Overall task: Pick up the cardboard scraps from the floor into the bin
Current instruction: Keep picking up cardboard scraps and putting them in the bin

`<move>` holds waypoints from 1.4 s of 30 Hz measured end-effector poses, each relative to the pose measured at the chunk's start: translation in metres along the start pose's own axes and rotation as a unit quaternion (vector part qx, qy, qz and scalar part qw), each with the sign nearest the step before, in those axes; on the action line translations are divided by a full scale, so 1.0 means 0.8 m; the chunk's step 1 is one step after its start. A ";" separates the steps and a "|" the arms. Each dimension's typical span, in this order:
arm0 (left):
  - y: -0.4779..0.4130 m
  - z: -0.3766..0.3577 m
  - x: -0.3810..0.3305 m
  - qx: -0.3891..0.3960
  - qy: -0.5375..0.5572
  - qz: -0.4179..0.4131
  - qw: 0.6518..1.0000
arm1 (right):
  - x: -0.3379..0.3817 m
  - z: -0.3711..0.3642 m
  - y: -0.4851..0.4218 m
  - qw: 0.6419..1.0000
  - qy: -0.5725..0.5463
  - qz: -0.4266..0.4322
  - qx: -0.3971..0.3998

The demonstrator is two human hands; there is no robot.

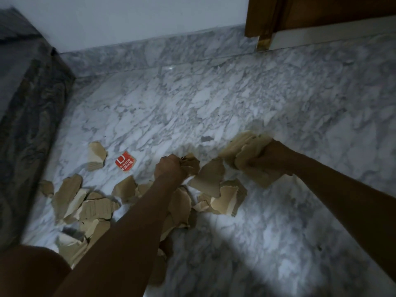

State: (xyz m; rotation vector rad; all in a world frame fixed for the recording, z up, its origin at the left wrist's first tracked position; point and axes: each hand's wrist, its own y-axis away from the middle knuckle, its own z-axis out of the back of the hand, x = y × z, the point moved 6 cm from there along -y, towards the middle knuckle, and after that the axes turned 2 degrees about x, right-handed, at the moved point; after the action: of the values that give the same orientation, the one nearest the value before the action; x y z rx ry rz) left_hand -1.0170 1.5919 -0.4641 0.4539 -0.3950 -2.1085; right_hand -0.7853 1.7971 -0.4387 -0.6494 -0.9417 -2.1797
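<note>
Several torn brown cardboard scraps (94,207) lie scattered on the marble floor (214,103), mostly at the lower left and centre. One scrap with a red printed label (125,163) lies apart from the pile. My left hand (169,168) is closed around a small scrap (191,162) at the top of the pile. My right hand (272,157) is raised a little to the right, gripping a thick bundle of scraps (246,151). No bin is in view.
A dark patterned bed or sofa edge (27,116) runs along the left. A white wall with a marble skirting (150,50) is at the back, and a wooden door frame (263,20) at the top right. My knee (27,273) shows at the lower left.
</note>
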 end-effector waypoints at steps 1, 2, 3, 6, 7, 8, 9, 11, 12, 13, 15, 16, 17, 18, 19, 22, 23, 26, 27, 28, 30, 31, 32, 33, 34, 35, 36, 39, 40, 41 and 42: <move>0.003 -0.002 -0.001 -0.007 -0.011 -0.004 1.000 | 0.011 -0.007 0.007 0.999 0.000 0.005 0.045; 0.006 -0.003 -0.002 -0.017 -0.022 -0.009 1.000 | 0.025 -0.015 0.016 0.997 0.003 0.010 0.080; 0.008 -0.005 -0.003 -0.026 -0.033 -0.013 0.999 | 0.035 -0.025 0.020 0.994 0.017 0.018 0.107; 0.011 -0.007 -0.004 -0.036 -0.053 -0.016 0.998 | 0.044 -0.071 0.027 0.972 0.133 0.021 0.194; 0.011 -0.006 -0.003 -0.038 -0.050 -0.011 0.998 | 0.043 -0.085 0.028 0.966 0.162 0.019 0.201; 0.011 -0.005 -0.004 -0.037 -0.049 -0.005 0.998 | 0.041 -0.097 0.029 0.962 0.184 0.010 0.200; 0.013 -0.005 -0.004 -0.035 -0.051 -0.001 0.998 | 0.036 -0.106 0.027 0.962 0.200 0.008 0.187; 0.017 -0.008 -0.005 -0.035 -0.056 -0.001 0.998 | 0.027 -0.114 0.028 0.961 0.234 -0.003 0.151; 0.019 -0.009 -0.004 -0.038 -0.056 -0.002 0.998 | 0.026 -0.114 0.030 0.962 0.239 -0.007 0.134; 0.021 -0.009 -0.004 -0.043 -0.049 -0.004 0.998 | 0.025 -0.115 0.032 0.964 0.237 -0.008 0.120; 0.026 -0.008 -0.002 -0.058 -0.034 -0.013 0.998 | 0.023 -0.116 0.038 0.964 0.238 -0.013 0.114; 0.029 -0.008 -0.003 -0.059 -0.037 -0.023 0.997 | 0.022 -0.115 0.039 0.965 0.237 -0.015 0.113; 0.033 -0.010 -0.005 -0.052 -0.044 -0.037 0.997 | 0.021 -0.113 0.041 0.966 0.233 -0.018 0.115; 0.036 -0.014 -0.006 -0.046 -0.052 -0.054 0.996 | 0.021 -0.111 0.044 0.965 0.234 -0.021 0.119; 0.038 -0.019 -0.005 -0.042 -0.041 -0.066 0.996 | 0.015 -0.111 0.043 0.964 0.233 -0.024 0.123; 0.048 -0.033 0.001 -0.042 -0.066 -0.131 0.988 | 0.001 -0.104 0.039 0.964 0.233 -0.024 0.129; 0.054 -0.036 0.001 -0.049 -0.087 -0.159 0.982 | 0.000 -0.101 0.041 0.964 0.231 -0.027 0.128; 0.059 -0.036 -0.001 -0.033 -0.092 -0.199 0.975 | -0.002 -0.095 0.050 0.969 0.214 -0.034 0.116; 0.054 -0.035 -0.001 -0.019 -0.080 -0.203 0.976 | -0.004 -0.094 0.053 0.971 0.205 -0.036 0.115; 0.048 -0.031 -0.002 0.007 -0.080 -0.201 0.976 | -0.006 -0.095 0.054 0.972 0.203 -0.033 0.114; 0.033 -0.027 -0.006 0.057 -0.109 -0.208 0.970 | -0.010 -0.097 0.057 0.974 0.192 -0.034 0.117; 0.026 -0.026 -0.011 0.077 -0.127 -0.220 0.964 | -0.011 -0.097 0.059 0.976 0.182 -0.040 0.116; 0.021 -0.026 -0.017 0.095 -0.139 -0.229 0.959 | -0.013 -0.097 0.060 0.977 0.177 -0.045 0.112; 0.019 -0.027 -0.022 0.104 -0.145 -0.234 0.956 | -0.013 -0.096 0.060 0.977 0.177 -0.044 0.107; 0.017 -0.026 -0.028 0.104 -0.144 -0.239 0.955 | -0.016 -0.096 0.058 0.977 0.179 -0.047 0.104; 0.017 -0.025 -0.032 0.101 -0.138 -0.241 0.955 | -0.017 -0.096 0.057 0.976 0.183 -0.050 0.104; 0.017 -0.025 -0.034 0.098 -0.122 -0.238 0.959 | -0.018 -0.095 0.056 0.976 0.185 -0.054 0.102; 0.024 -0.025 -0.033 0.073 -0.071 -0.223 0.970 | -0.019 -0.095 0.054 0.975 0.188 -0.054 0.102; 0.027 -0.025 -0.033 0.060 -0.063 -0.220 0.972 | -0.019 -0.096 0.054 0.974 0.191 -0.055 0.106; 0.031 -0.026 -0.032 0.048 -0.054 -0.218 0.973 | -0.020 -0.097 0.054 0.974 0.192 -0.056 0.108; 0.034 -0.028 -0.031 0.036 -0.047 -0.216 0.975 | -0.021 -0.097 0.054 0.974 0.190 -0.058 0.108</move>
State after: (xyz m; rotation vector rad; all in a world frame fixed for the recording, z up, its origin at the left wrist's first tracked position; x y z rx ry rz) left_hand -0.9743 1.5959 -0.4674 0.5179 -0.4606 -2.5511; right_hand -0.7563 1.7215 -0.4789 -0.0676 -1.0063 -2.1546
